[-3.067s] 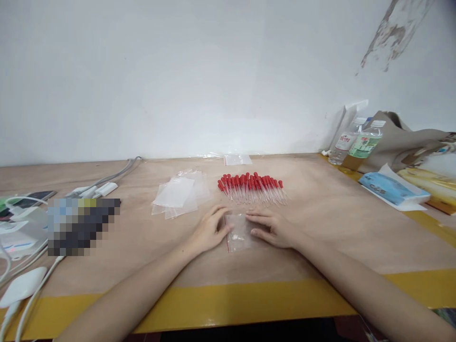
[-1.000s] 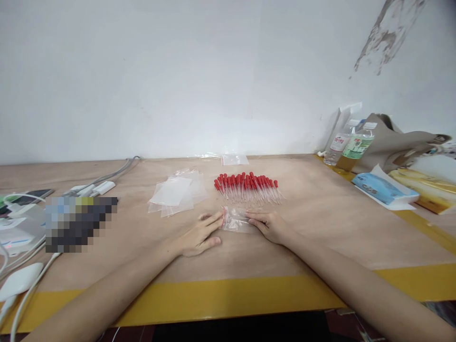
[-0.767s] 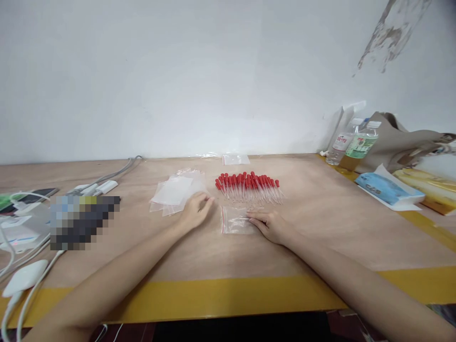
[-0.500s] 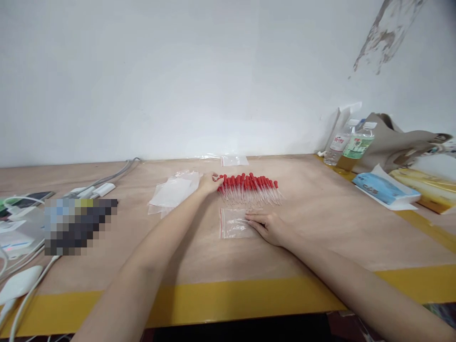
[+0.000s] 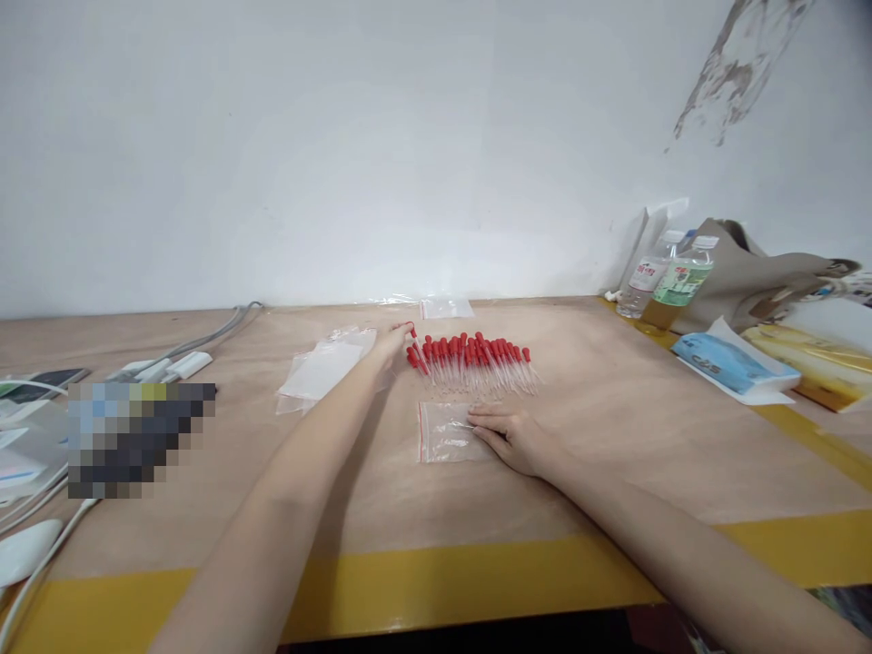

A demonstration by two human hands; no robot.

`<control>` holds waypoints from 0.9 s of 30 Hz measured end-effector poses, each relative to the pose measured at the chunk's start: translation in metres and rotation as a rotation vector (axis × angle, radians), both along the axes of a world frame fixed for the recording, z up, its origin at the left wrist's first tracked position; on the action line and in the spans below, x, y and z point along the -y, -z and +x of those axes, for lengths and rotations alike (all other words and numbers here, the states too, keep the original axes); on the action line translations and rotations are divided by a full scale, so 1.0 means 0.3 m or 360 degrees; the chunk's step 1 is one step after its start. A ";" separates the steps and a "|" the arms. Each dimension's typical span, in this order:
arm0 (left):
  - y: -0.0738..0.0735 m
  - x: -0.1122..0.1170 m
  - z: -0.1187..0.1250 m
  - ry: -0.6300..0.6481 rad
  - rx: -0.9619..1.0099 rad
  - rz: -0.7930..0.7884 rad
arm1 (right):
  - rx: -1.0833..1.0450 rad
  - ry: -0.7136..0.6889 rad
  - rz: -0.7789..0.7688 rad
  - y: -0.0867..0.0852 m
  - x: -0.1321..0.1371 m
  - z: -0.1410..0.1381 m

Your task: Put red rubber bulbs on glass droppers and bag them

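Note:
A row of glass-like droppers (image 5: 470, 352) with red rubber bulbs lies across the middle of the table, bulbs toward the wall. At the row's left end, my left hand (image 5: 393, 345) pinches one dropper (image 5: 418, 343) by its red bulb, its clear tube slanting down to the right. My right hand (image 5: 512, 436) lies with fingers stretched out over the right part of a clear zip bag (image 5: 440, 436) with a red seal line. A thin pale streak shows on the bag by the fingertips; I cannot make out what it is.
Several flat clear bags (image 5: 323, 368) are piled to the left, and another bag (image 5: 446, 309) lies by the wall. Two bottles (image 5: 681, 282), a tissue pack (image 5: 736, 363) and a grey bag (image 5: 769, 272) stand right. Cables (image 5: 211, 331) and chargers (image 5: 189, 365) lie left.
My left hand has moved slightly left and up from the row, lifting one dropper's bulb end. My right hand stays on the bag. The view has shifted slightly.

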State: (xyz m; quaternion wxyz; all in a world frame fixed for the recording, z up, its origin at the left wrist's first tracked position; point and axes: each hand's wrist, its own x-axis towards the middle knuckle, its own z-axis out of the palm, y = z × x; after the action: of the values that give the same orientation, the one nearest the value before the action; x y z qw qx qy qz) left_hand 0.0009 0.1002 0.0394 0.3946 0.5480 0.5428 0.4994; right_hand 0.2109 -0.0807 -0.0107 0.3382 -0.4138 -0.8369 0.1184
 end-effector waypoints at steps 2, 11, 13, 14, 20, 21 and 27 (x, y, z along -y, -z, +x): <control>-0.026 0.053 -0.042 0.0011 0.0133 0.0090 | 0.0001 -0.0003 0.0001 -0.001 0.001 -0.001; 0.057 0.423 -0.238 0.0052 0.0652 0.0319 | 0.0017 -0.0012 0.0042 0.005 -0.001 0.004; 0.077 0.459 -0.231 0.0027 0.0682 0.0255 | 0.0014 -0.0011 0.0045 0.009 -0.004 0.006; 0.085 0.469 -0.223 0.0013 0.0698 0.0221 | 0.0014 -0.0012 0.0042 0.011 -0.005 0.007; 0.115 0.496 -0.174 0.0030 0.0675 0.0141 | 0.0000 -0.0021 0.0031 0.014 -0.008 0.009; 0.118 0.505 -0.171 0.0084 0.0625 0.0129 | -0.0003 -0.0018 0.0035 0.014 -0.008 0.009; 0.106 0.556 -0.155 0.0573 -0.0138 0.0083 | -0.0012 -0.0001 0.0022 0.017 -0.011 0.008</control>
State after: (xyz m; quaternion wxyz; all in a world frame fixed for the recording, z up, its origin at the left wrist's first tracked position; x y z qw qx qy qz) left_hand -0.0458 -0.0665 0.0077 0.4396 0.6674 0.4393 0.4104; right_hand 0.2131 -0.0776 -0.0159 0.3442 -0.4109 -0.8364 0.1143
